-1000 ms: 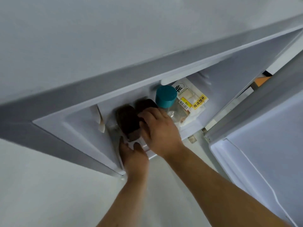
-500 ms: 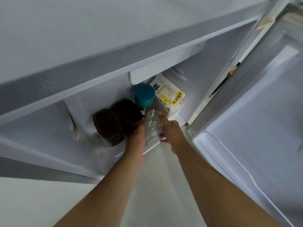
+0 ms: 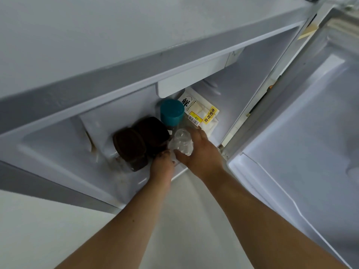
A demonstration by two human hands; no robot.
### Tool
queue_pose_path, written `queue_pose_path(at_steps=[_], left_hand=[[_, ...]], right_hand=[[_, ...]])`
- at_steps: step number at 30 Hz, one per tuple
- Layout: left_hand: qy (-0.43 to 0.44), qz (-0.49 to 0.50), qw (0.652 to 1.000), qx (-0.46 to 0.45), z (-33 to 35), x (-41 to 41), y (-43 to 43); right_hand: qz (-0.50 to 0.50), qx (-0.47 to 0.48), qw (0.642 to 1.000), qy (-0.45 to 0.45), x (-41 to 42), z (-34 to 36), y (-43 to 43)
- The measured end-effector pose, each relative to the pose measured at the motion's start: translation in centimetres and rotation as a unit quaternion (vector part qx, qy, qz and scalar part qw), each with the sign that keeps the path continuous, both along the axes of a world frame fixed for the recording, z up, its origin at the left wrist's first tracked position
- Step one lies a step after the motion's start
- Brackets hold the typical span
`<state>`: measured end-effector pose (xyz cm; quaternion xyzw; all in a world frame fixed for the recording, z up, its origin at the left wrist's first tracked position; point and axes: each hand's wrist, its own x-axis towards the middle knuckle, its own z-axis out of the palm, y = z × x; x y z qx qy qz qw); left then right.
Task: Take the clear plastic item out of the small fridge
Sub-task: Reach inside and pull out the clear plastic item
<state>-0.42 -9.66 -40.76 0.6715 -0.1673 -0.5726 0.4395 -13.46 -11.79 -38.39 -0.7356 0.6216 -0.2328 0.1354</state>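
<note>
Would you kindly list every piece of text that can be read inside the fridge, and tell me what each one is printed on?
"鲜": large black character on the white top of the bread package.
"牛奶吐司": black characters on the package's yellow strip.
"8折": on the yellow price sticker; its barcode and digits are too small to read.
Small print beside "鲜": too blurred to read.
Teal-capped bottle, brown-lidded jars: no text visible.

Two dark-lidded jars (image 3: 129,146) (image 3: 153,133) stand side by side, touching. Just right of them is a container with a teal cap (image 3: 172,112). Behind the cap leans a white packet (image 3: 200,113) with a yellow label and a barcode sticker.
</note>
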Motion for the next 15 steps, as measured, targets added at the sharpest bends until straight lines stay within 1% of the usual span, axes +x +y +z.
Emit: queue_pose_path(at_steps=[2,3,4,6,8,10,11,13,15], left_hand=[[-0.026,-0.027,0.999,-0.013,-0.3,0.1,-0.2],[-0.037,-0.037,0.999,-0.017,-0.5,0.2,-0.3],[-0.048,-0.051,0.997,-0.017,-0.4,0.3,-0.4],[-0.104,-0.086,0.99,-0.03,-1.0,0.7,-0.5],[-0.187,-0.134,0.972,-0.04,-1.1,1.1,-0.3],[-0.292,-0.181,0.937,-0.061,-1.2,1.2,0.2],[-0.353,-0.209,0.909,-0.077,-1.0,1.0,0.4],[-0.468,-0.258,0.84,-0.099,-0.9,0.2,0.7],[-0.534,-0.286,0.79,-0.093,-0.6,-0.5,0.9]], right_hand=[[0.047,0.009,0.995,0.085,0.5,0.2,-1.2],[0.058,0.015,0.994,0.096,0.7,0.2,-1.7],[0.06,0.02,0.994,0.089,0.8,0.3,-1.9],[0.051,0.013,0.996,0.068,0.4,0.2,-1.9],[0.052,-0.023,0.996,0.071,-0.3,0.3,-1.1],[0.054,-0.05,0.996,0.057,-1.3,0.7,0.6],[0.05,-0.057,0.996,0.046,-1.9,1.0,1.4],[0.031,-0.048,0.998,0.026,-3.1,1.3,3.0],[0.004,-0.023,1.0,0.012,-4.3,1.4,4.5]])
